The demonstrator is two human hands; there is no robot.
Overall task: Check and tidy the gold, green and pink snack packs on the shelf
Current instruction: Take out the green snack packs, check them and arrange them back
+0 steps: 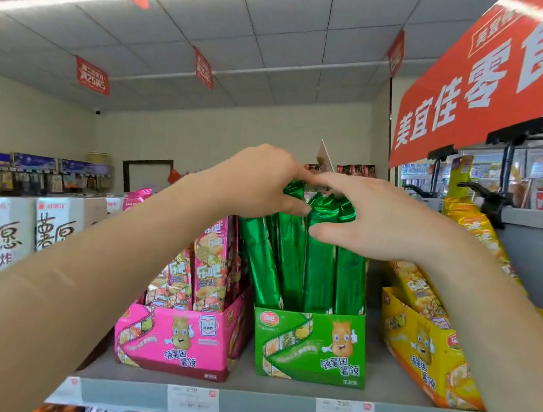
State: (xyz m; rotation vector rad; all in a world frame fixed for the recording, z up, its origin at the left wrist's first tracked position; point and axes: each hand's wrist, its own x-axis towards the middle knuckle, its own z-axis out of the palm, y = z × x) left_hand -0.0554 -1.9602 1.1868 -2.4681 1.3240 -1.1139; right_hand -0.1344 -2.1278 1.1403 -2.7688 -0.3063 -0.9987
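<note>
Red overhead sign (478, 94), white boxes (4, 233)

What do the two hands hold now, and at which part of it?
The left hand and the right hand both grip the green packs at their upper ends.

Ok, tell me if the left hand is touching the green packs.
Touching. The head view shows the left hand with thumb and fingertips pinching the tops of the green packs.

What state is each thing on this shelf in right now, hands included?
green packs: standing in green box, leftmost leaning left.
pink packs: standing in pink box.
gold packs: leaning in gold box.
left hand: pinches green packs' tops.
right hand: grips green packs' tops.
</note>
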